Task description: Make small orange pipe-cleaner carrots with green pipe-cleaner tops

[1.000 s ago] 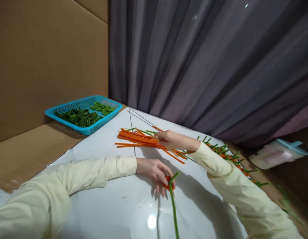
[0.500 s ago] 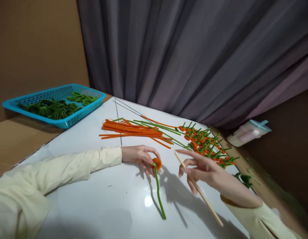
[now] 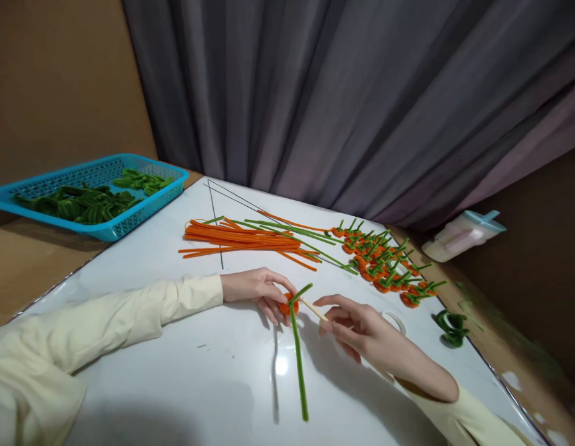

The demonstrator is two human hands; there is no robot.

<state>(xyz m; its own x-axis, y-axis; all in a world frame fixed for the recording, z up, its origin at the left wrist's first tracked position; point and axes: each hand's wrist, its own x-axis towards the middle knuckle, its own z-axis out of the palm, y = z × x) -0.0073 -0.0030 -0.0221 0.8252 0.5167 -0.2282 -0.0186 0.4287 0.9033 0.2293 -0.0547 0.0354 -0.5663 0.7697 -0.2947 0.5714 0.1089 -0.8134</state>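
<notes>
My left hand [image 3: 254,290] is closed on a small orange pipe-cleaner coil [image 3: 286,306], pinching it low over the white board. A green pipe cleaner [image 3: 298,365] is bent at the coil. Its short end points up and right, and its long end hangs toward me. My right hand [image 3: 362,328] grips a thin wooden stick [image 3: 315,310], its tip close against the coil; whether the tip is inside, I cannot tell. The stick's far end is mostly hidden under my right hand and forearm.
Beyond my hands lie loose orange pipe cleaners [image 3: 241,236] and green ones. Finished-looking orange pieces with green stems [image 3: 380,260] cluster at right, near a white tape ring [image 3: 394,321] and green curls [image 3: 450,328]. A blue basket [image 3: 106,232] stands left, a lidded cup [image 3: 464,235] right.
My right hand has brought the wooden stick left, its tip now at the orange coil. The green pipe cleaner now shows a short end sticking up. The view has shifted slightly.
</notes>
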